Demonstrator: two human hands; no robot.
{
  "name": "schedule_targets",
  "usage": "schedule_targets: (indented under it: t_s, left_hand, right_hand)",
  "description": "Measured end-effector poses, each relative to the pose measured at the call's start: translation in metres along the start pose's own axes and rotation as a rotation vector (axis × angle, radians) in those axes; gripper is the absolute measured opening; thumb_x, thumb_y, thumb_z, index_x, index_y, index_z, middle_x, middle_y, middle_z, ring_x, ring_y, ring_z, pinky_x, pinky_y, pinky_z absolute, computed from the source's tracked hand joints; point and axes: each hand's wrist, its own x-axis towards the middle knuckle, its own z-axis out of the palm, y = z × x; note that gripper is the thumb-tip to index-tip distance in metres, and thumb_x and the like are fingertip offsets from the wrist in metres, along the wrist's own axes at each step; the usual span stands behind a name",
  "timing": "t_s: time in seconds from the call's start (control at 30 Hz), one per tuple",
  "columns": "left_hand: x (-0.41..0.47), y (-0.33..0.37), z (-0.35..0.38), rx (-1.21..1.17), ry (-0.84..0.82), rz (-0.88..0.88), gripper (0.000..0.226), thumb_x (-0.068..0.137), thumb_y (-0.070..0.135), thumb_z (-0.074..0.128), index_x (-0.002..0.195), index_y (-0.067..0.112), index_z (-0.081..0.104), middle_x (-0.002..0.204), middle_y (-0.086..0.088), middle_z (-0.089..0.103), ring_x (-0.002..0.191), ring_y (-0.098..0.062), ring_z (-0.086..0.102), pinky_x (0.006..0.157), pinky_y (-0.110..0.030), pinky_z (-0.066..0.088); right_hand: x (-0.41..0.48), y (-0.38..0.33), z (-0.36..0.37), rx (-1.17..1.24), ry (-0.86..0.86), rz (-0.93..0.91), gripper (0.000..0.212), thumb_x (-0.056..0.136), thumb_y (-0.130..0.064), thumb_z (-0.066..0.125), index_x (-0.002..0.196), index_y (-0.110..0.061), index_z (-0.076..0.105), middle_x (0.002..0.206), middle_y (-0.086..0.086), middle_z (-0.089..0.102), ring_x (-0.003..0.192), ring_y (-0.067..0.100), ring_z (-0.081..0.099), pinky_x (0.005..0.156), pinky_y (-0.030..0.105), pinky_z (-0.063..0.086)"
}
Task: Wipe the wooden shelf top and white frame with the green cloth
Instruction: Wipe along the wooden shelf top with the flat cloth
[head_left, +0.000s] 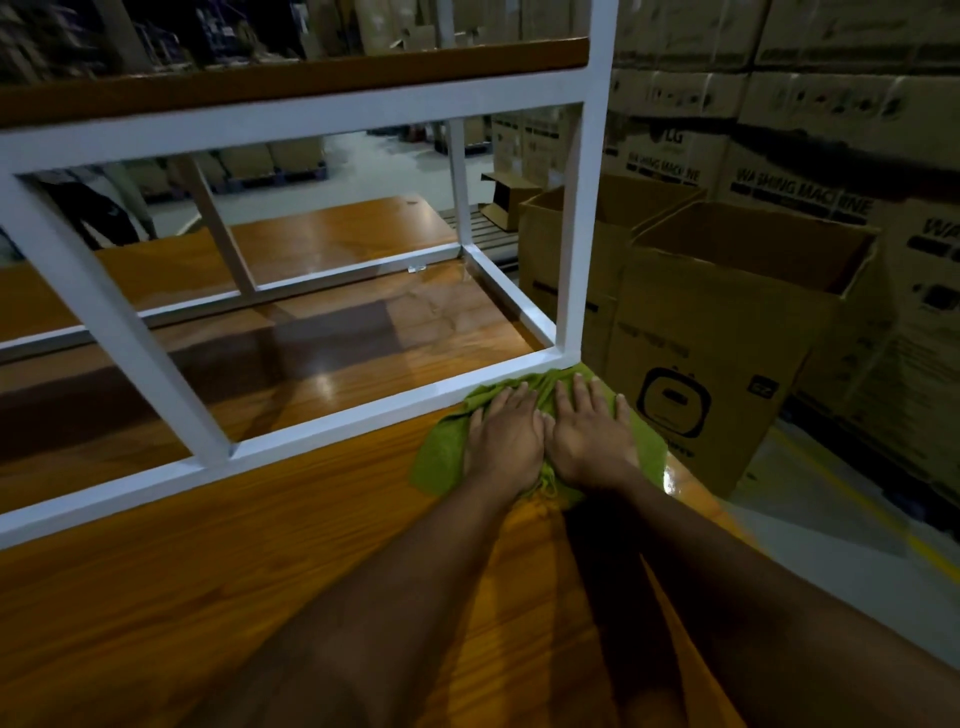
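1. My left grip (506, 439) is released: palm down, fingers straight, pressing flat on the green cloth (441, 460).
2. My right grip (592, 436) is released as well, with its fingers spread and flat on the same cloth. The two sit side by side, and I cannot tell whether the thumbs touch.
3. The green cloth lies bunched under both palms at the far right corner of the wooden shelf top (208, 571). Its far edge is pushed up against the lower rail of the white frame (332, 426), at the foot of the corner post (576, 234).
4. The wooden shelf top is glossy and runs back toward me under both forearms.
5. The white frame stands on that top. Its lower rail runs left from the cloth, and a slanted bar crosses at the left. An upper wooden board (260, 83) sits above its top rail.
6. Beyond the right edge stands an open cardboard box (727, 364), with a second open one just behind it.
7. Stacked cartons (831, 130) printed "WASHING MACHINE" rise behind those.
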Motion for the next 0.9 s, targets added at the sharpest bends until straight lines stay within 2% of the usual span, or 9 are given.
schedule_targets:
  t_s: [0.13,0.37,0.47,0.63,0.77,0.9]
  left_hand:
    - [-0.020,-0.042,-0.008,-0.006,0.044,0.025,0.047,0.106,0.035,0.027,0.151,0.023,0.034,0.159,0.006,0.028,0.147,-0.012,0.020,0.117,-0.037,0.018]
    - [-0.085,-0.135,-0.043,0.047,0.047,-0.064,0.048,0.106,0.036,0.026,0.153,0.026,0.026,0.160,0.008,0.023,0.148,-0.009,0.015,0.118,-0.034,0.013]
    - [-0.113,-0.169,-0.055,0.109,0.075,-0.095,0.047,0.106,0.036,0.025,0.152,0.029,0.027,0.161,0.009,0.022,0.148,-0.011,0.016,0.118,-0.036,0.015]
    - [-0.159,-0.219,-0.076,0.141,0.059,-0.195,0.050,0.105,0.039,0.023,0.154,0.027,0.024,0.163,0.004,0.015,0.150,-0.017,0.010,0.120,-0.042,0.010]
    - [-0.191,-0.240,-0.086,0.150,0.056,-0.306,0.052,0.104,0.042,0.020,0.154,0.028,0.021,0.164,0.001,0.010,0.150,-0.019,0.006,0.120,-0.046,0.008]
    - [-0.206,-0.234,-0.083,0.184,0.057,-0.401,0.056,0.103,0.044,0.016,0.156,0.026,0.015,0.164,-0.003,0.006,0.151,-0.023,0.003,0.120,-0.050,0.006]
  right_hand:
    - [-0.016,-0.045,0.007,0.025,0.002,0.005,0.066,0.102,-0.050,0.011,0.158,-0.013,0.008,0.165,0.011,0.001,0.151,0.029,-0.004,0.120,0.055,-0.001]
    - [-0.048,-0.154,0.027,-0.021,-0.049,-0.077,0.065,0.103,-0.048,0.010,0.157,-0.013,0.003,0.165,0.010,-0.004,0.151,0.028,-0.007,0.119,0.054,-0.001]
    - [-0.063,-0.194,0.034,0.012,-0.058,-0.115,0.064,0.103,-0.047,0.012,0.158,-0.015,0.004,0.165,0.009,-0.004,0.151,0.027,-0.007,0.120,0.053,-0.003]
    - [-0.089,-0.254,0.044,0.030,-0.060,-0.208,0.064,0.103,-0.048,0.013,0.158,-0.016,0.005,0.165,0.009,-0.003,0.151,0.027,-0.007,0.120,0.052,-0.004]
    - [-0.106,-0.283,0.049,0.016,-0.070,-0.304,0.064,0.103,-0.049,0.011,0.158,-0.017,0.005,0.165,0.008,-0.003,0.152,0.026,-0.007,0.120,0.052,-0.004]
    - [-0.116,-0.278,0.049,-0.015,-0.077,-0.411,0.061,0.104,-0.047,0.013,0.158,-0.018,0.008,0.165,0.007,0.001,0.152,0.025,-0.004,0.120,0.052,-0.001]
